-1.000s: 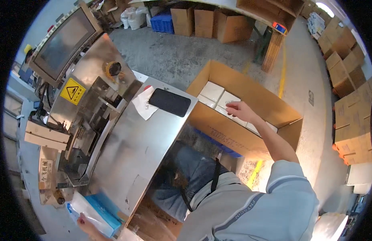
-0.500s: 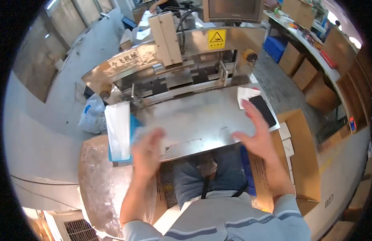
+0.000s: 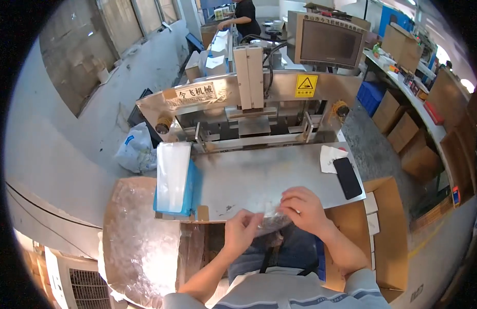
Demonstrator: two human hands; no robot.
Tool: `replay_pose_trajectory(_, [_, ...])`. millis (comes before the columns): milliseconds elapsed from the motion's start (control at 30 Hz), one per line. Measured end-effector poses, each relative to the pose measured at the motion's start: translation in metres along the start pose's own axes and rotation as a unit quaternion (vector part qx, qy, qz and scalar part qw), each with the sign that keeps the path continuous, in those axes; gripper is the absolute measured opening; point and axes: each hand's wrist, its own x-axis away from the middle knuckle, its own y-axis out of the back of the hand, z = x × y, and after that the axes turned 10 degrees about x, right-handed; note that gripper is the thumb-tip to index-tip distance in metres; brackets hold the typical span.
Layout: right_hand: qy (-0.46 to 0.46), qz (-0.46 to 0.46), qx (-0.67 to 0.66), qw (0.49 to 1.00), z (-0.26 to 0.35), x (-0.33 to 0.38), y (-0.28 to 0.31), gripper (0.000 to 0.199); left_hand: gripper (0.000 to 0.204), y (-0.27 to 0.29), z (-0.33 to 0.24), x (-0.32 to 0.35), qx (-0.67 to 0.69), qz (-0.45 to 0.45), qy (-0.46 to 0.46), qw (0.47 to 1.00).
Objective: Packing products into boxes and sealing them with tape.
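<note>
Between my hands, at the front edge of a metal work table (image 3: 238, 177), is a small piece of clear, shiny plastic, seemingly a bag (image 3: 272, 220). My left hand (image 3: 242, 230) pinches its left side with thumb and fingers. My right hand (image 3: 303, 210) is closed on its upper right side, fingers curled. Whether anything lies inside the plastic I cannot make out. On the left end of the table a stack of white, translucent sleeves (image 3: 172, 167) lies on a blue holder (image 3: 193, 188).
A metal machine (image 3: 251, 82) with a monitor (image 3: 328, 44) stands behind the table. A black phone (image 3: 347, 177) and a white paper (image 3: 331, 158) lie at the right. A box of clear plastic (image 3: 140, 232) is at left; a carton (image 3: 390, 232) with white boxes at right. Another person (image 3: 246, 18) works far back.
My hands, apart above the table before, have come together at its front edge and now grip the clear plastic. The view has tilted up, showing more of the monitor and room.
</note>
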Motion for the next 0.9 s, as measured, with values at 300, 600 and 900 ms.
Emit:
replay_pose_trajectory(300, [0.041,0.243,0.040,0.968,-0.014,0.013,-0.006,0.013,0.020,0.010,-0.035,-0.042,-0.220,0.278,-0.206,0.912])
replay_pose_trajectory(600, [-0.087,0.398,-0.286,0.867,-0.067,-0.002,0.019,0.015,0.023,0.055,-0.030,-0.083,-0.176,0.305,-0.158,0.923])
replay_pose_trajectory(900, [-0.139,0.317,-0.080,0.935,-0.202,-0.066,-0.084,0.023,0.032,0.048,0.047,-0.259,-0.069,0.284,-0.002,0.956])
